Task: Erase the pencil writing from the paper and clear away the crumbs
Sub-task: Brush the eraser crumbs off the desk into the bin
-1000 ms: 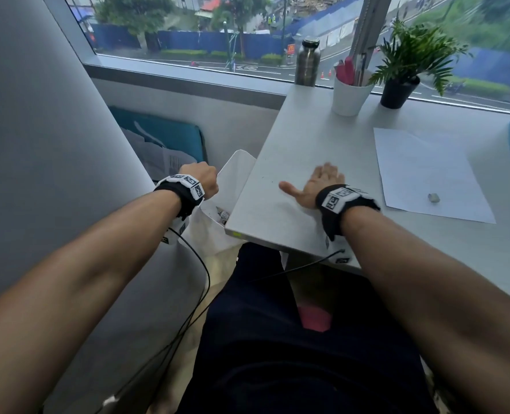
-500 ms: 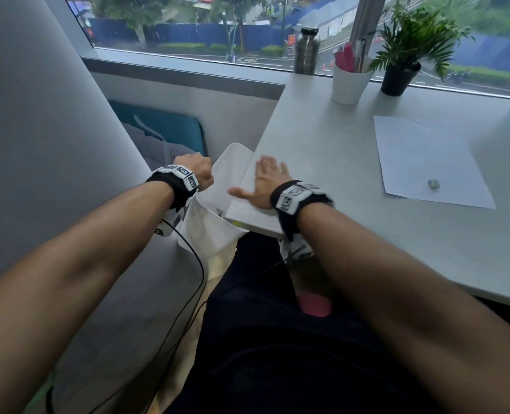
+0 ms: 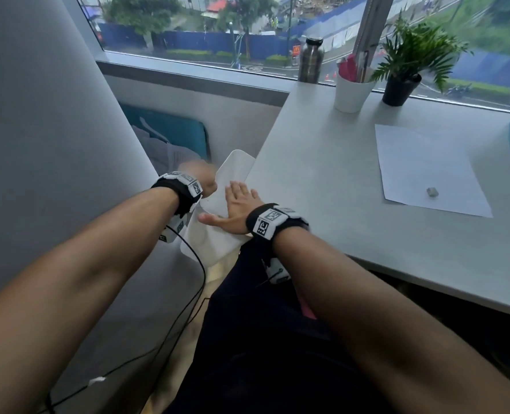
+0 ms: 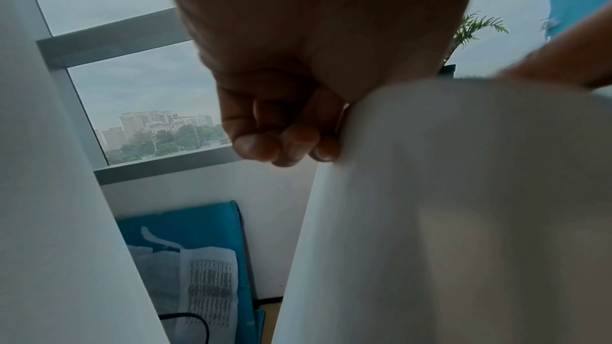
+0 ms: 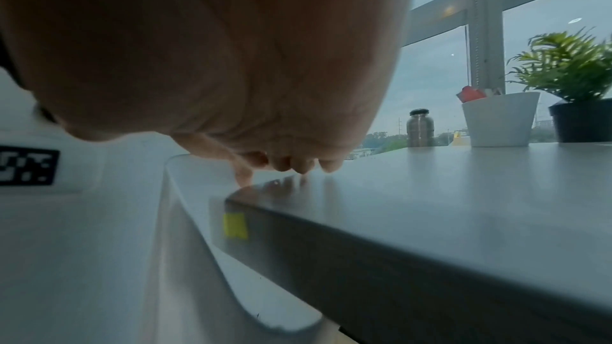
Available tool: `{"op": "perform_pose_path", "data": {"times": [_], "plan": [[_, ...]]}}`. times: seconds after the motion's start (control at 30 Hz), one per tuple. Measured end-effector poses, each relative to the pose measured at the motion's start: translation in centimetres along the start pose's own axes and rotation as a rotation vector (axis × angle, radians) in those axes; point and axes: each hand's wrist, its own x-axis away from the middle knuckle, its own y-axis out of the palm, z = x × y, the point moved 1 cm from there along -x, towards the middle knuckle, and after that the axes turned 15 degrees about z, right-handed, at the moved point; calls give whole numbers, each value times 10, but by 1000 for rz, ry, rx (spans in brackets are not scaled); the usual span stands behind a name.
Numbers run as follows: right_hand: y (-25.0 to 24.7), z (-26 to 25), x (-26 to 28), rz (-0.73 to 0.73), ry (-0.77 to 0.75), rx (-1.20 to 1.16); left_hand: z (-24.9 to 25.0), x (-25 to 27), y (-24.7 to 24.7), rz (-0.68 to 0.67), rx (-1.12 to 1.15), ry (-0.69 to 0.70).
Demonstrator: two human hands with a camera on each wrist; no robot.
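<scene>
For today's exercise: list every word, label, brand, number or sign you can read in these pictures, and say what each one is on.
No word or number reads clearly.
Golden-arches logo, no letters: red street sign outside the window.
Black-and-white square code patterns, not text: wristbands.
Rows of dark print, too blurred to read: white sheet on the floor.
Yellow sticker on the desk edge: nothing legible.
Paper on the desk: no writing visible.

Head looks down; wrist views close, share plant [image 3: 412, 52].
</scene>
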Motion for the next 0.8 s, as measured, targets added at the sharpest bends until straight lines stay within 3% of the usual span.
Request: {"op": "perform_pose_path", "data": {"times": [0.1,0.17,0.27,0.33,0.37,0.5,0.6,0.67,0.8], "plan": [[-15,21,-7,97,27,29,1,2,0,7,-3,-2],[-33,52,-9,160,166,128,2,2,-1,12,-2,-2],[-50,100,-4,94,475,236,3,4,1,20,9,-14],[-43,105,0,46,553,199,2,5,3,30,15,-22],[-35,97,1,52,511,177,1,5,4,35,18,-26],[0,27,-12,33,98,105,-1,2,8,50,21,-33],[2,-3,-27,20,-45,118,1,-3,9,49,13,-30],[-6,6,-38,52,-28,110,1,-7,10,44,9,-18],[-33,74,-55,128,236,167,-4,-14,16,36,-5,19]]}}
